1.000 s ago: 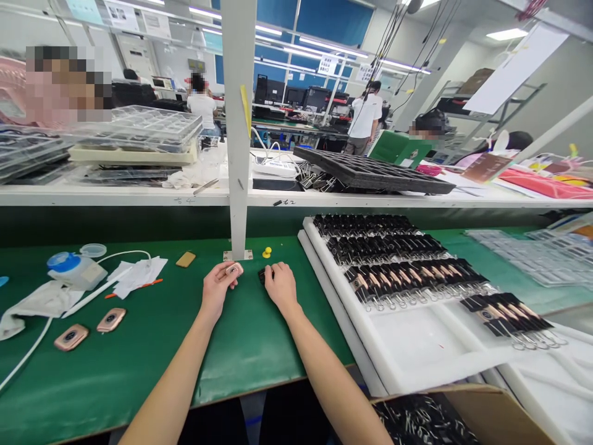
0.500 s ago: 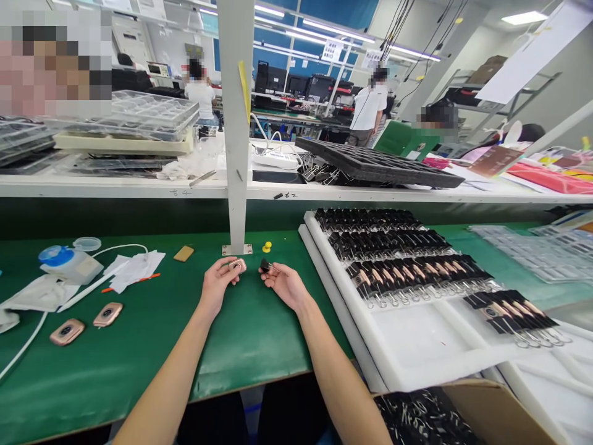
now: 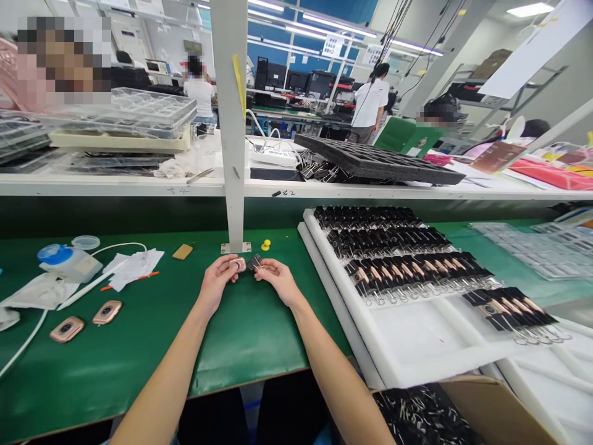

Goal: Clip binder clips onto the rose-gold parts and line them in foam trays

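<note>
left hand [image 3: 217, 281]: fingers curled round a pink part [image 3: 238, 264], pinched at the fingertips just over the green mat [image 3: 139, 346]
right hand [image 3: 278, 279]: closed on a black clip [image 3: 254, 262], held at the fingertips
gap: part and clip nearly touching, just in front of the white post [image 3: 230, 123]
right side: white tray [image 3: 417, 346] with rows of clipped parts
left side: two more pink parts [image 3: 86, 320] lying well apart from the hands
</note>
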`<state>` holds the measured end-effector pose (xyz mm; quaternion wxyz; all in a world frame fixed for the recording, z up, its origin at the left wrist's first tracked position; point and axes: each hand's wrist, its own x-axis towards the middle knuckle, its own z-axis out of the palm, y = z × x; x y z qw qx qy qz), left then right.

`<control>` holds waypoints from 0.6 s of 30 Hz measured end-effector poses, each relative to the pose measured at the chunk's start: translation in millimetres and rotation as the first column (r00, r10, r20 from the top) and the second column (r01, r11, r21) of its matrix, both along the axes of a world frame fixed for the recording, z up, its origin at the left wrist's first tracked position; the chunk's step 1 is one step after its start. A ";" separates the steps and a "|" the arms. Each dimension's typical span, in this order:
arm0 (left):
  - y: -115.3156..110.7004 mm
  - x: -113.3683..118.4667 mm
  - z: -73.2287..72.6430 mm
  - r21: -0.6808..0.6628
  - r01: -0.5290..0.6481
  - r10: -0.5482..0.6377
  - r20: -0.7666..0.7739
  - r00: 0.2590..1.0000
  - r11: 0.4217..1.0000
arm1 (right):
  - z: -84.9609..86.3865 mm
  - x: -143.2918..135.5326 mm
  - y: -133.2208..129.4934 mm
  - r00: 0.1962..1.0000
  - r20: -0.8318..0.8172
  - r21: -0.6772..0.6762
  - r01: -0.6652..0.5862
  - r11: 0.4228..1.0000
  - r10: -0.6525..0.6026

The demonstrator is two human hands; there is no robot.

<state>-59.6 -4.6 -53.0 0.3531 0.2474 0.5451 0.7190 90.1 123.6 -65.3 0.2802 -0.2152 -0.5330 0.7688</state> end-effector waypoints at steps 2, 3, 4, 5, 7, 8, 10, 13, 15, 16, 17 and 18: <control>-0.4 -0.3 -0.2 -0.002 0.002 -0.002 0.002 1.000 1.000 | -1.3 -0.6 0.9 1.000 0.003 -0.007 -0.003 1.000 0.003; -0.6 -0.3 -0.1 -0.003 0.003 -0.003 0.004 1.000 1.000 | -2.2 -0.7 1.3 1.000 0.002 -0.008 -0.005 1.000 0.005; -0.8 -0.3 0.2 -0.004 0.005 -0.005 0.006 1.000 1.000 | -3.0 -0.7 1.5 1.000 0.004 -0.005 -0.007 1.000 0.007; -0.9 -0.2 0.6 -0.007 0.008 -0.007 0.008 1.000 1.000 | -3.8 -0.5 1.6 1.000 0.010 0.002 -0.013 1.000 0.013; -1.1 0.0 1.6 -0.015 0.012 -0.012 0.015 1.000 1.000 | -4.6 0.4 1.4 0.999 0.023 0.015 -0.031 0.999 0.030; -1.1 0.0 2.2 -0.019 0.015 -0.014 0.019 1.000 1.000 | -4.7 1.0 1.4 0.999 0.026 0.019 -0.041 0.999 0.040; -1.0 -0.2 3.1 -0.023 0.020 -0.019 0.030 0.999 1.000 | -4.6 2.1 1.6 0.998 0.022 0.021 -0.060 0.998 0.060; -0.7 -1.0 4.0 -0.021 0.025 -0.024 0.045 0.999 0.999 | -4.9 3.2 2.6 0.996 0.016 0.035 -0.083 0.996 0.083; -0.8 -1.9 4.2 -0.018 0.027 -0.026 0.048 0.998 0.999 | -5.7 3.2 2.9 0.995 0.017 0.059 -0.094 0.994 0.093; -1.0 -2.6 4.2 -0.016 0.028 -0.027 0.048 0.998 0.999 | -6.2 3.2 2.6 0.995 0.020 0.076 -0.098 0.992 0.096; -1.3 -3.4 4.0 -0.015 0.030 -0.029 0.047 0.998 0.999 | -6.6 3.1 2.1 0.995 0.025 0.096 -0.100 0.990 0.098; -1.6 -4.4 3.7 -0.014 0.031 -0.030 0.045 0.999 0.999 | -6.8 3.0 1.3 0.995 0.034 0.118 -0.102 0.988 0.099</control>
